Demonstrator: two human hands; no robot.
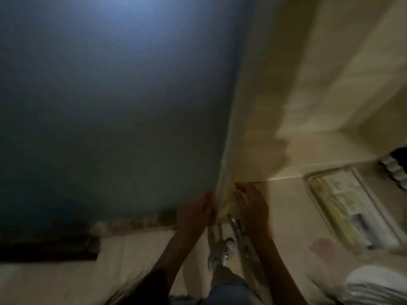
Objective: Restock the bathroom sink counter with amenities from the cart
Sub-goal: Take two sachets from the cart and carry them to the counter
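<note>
Filling the left half, a large dark blue-grey panel (110,117) meeting a cream tiled wall (319,84) along a pale vertical edge. Far right on the cream counter (286,205), well apart from both hands, a white rectangular tray (312,194) holding pale packaged amenities (339,194), near a folded white towel (374,285). At the panel's edge, left hand (193,213) and right hand (251,208) close together, fingers bent, too blurred to tell whether gripping anything.

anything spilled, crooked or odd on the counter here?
Only a faint pinkish patch on the counter beside the tray; blur hides whether it is a stain or a reflection. Nothing else stands out.
</note>
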